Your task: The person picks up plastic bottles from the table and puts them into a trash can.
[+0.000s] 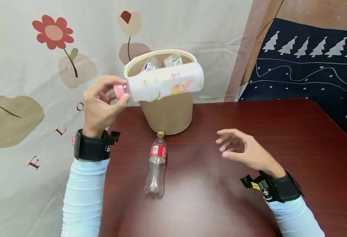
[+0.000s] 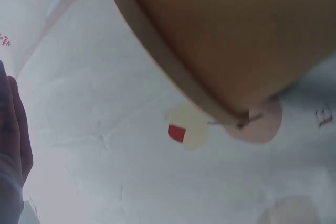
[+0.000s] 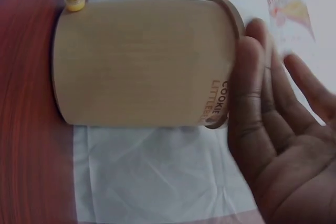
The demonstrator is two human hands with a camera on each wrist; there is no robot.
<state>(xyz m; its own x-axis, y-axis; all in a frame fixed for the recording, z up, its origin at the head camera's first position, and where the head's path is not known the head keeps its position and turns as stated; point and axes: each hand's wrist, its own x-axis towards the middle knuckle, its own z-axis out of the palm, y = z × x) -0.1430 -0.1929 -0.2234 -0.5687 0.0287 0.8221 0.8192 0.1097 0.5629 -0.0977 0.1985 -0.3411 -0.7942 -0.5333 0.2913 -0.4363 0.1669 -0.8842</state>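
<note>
My left hand (image 1: 102,100) pinches the pink cap of a white plastic bottle (image 1: 167,82) with printed pictures. The bottle is held almost level, in front of and overlapping the rim of a tan bin (image 1: 170,115). Inside the bin, clear plastic bottles (image 1: 173,60) show near the top. My right hand (image 1: 248,149) hovers over the table to the right, fingers loosely bent with nothing in them. A clear bottle (image 1: 157,161) with a red label and yellow cap lies on the table, its cap close to the bin's base.
The dark red wooden table (image 1: 220,197) extends to the right. Behind the bin hangs a pale curtain (image 1: 214,33) with printed flowers. A navy cloth (image 1: 303,69) with white trees is at the back right.
</note>
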